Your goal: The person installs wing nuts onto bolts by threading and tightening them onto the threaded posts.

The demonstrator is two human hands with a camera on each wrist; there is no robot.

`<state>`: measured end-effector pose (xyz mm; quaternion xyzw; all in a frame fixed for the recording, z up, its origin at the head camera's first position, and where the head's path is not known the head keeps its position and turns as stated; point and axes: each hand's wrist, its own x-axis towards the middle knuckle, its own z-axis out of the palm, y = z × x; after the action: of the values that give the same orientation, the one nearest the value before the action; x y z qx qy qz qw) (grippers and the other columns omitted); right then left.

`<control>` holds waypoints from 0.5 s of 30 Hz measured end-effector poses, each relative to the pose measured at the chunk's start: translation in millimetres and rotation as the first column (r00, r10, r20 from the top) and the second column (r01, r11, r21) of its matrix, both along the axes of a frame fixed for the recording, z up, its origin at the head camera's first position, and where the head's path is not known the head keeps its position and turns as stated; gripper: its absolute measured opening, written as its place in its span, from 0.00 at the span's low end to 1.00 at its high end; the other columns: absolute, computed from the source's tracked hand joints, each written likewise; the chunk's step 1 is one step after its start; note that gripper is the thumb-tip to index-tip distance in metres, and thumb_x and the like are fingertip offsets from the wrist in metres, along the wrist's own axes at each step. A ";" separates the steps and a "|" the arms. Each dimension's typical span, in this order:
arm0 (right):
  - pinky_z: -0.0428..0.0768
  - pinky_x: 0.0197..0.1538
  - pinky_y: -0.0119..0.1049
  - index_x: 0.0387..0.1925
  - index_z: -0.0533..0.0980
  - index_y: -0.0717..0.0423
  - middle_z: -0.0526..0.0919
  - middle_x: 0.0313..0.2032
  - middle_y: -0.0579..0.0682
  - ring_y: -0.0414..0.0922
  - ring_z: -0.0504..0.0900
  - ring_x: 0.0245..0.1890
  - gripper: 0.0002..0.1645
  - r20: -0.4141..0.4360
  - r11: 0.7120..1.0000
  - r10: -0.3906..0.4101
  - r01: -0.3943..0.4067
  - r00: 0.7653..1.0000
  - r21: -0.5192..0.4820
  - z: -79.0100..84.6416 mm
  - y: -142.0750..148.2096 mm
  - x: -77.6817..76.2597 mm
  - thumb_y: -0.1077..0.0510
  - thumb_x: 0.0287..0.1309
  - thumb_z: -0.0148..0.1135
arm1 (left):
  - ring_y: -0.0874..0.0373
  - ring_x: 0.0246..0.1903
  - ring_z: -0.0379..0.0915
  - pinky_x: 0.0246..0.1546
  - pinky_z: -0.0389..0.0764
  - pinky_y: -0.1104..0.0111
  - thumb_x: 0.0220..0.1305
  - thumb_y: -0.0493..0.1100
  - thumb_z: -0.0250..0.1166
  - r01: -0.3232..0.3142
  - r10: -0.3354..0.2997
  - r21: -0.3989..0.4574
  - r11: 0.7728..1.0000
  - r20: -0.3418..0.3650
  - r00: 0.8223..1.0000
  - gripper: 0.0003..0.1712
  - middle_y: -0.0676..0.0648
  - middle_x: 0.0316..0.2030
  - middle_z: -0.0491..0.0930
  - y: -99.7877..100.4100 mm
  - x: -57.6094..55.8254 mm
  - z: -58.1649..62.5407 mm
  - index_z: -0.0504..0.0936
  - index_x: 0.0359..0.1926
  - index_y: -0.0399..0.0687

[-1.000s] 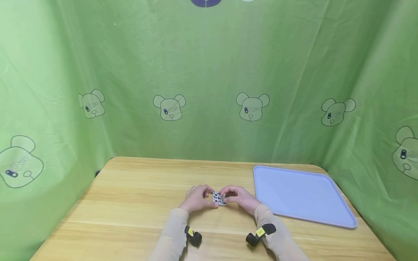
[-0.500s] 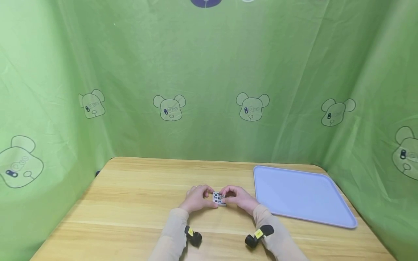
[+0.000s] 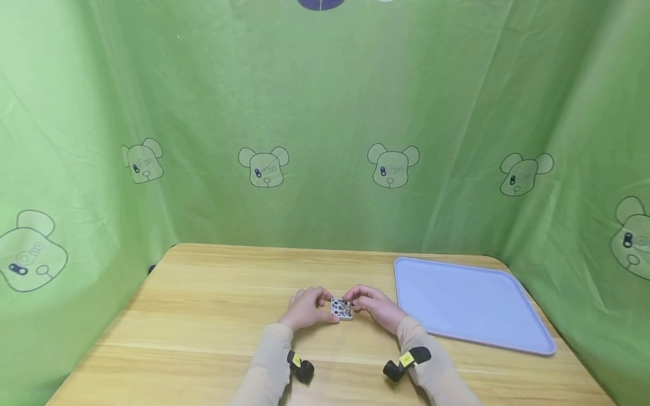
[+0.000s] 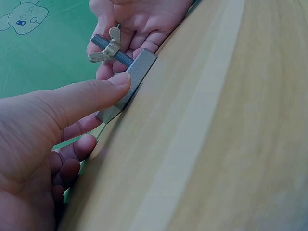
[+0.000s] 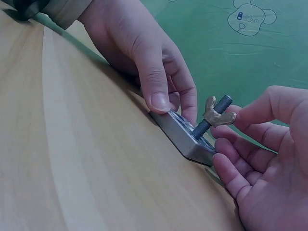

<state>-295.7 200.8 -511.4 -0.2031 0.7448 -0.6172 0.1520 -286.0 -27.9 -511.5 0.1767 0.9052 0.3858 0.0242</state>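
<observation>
A small flat metal block [image 3: 336, 313] with round holes lies on the table, and a threaded bolt [image 5: 201, 128] stands up from it. A brass-coloured wing nut [image 5: 213, 115] sits partway up the bolt, some thread showing beyond it. My left hand [image 3: 304, 309] grips the block's left side, thumb on the near edge and fingers on the far edge. At the block's right side is my right hand [image 3: 378, 309], loosely bent. In the right wrist view one of its fingertips meets a wing of the nut, while the other fingers lie near the block's end.
A pale blue-purple tray [image 3: 472, 336] lies on the right part of the wooden table [image 3: 218, 282]. Green curtains [image 3: 325, 101] with bear-head prints enclose the back and both sides. Each wrist wears a black camera [image 3: 303, 372].
My right fingers have spread and drawn back a little from the nut, leaving more of the bolt showing in the head view. The left hand and the block keep their place.
</observation>
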 end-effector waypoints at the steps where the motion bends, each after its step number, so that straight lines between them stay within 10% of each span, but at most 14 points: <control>1: 0.72 0.54 0.37 0.47 0.72 0.72 0.77 0.51 0.60 0.43 0.76 0.49 0.20 0.000 1.000 -0.001 0.001 1.000 0.005 0.5 0.0 0.3 0.66 0.53 0.52 | 0.60 0.34 0.63 0.45 0.60 0.62 0.41 0.58 0.78 -0.001 0.001 -0.001 1.000 0.001 1.000 0.31 0.55 0.33 0.76 -0.1 -0.3 -0.1 0.81 0.48 0.55; 15: 0.70 0.58 0.37 0.53 0.73 0.66 0.80 0.51 0.61 0.42 0.78 0.50 0.22 -0.044 0.996 0.034 -0.031 0.998 0.082 -3.6 2.7 -1.9 0.64 0.56 0.61 | 0.59 0.34 0.63 0.45 0.60 0.62 0.41 0.57 0.78 0.003 -0.003 0.001 1.000 -0.005 1.000 0.31 0.54 0.33 0.76 -0.8 0.8 1.4 0.81 0.48 0.55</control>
<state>-297.6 203.6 -515.0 -0.2227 0.7692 -0.5789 0.1534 -285.3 -28.8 -510.1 0.1787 0.9048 0.3858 0.0226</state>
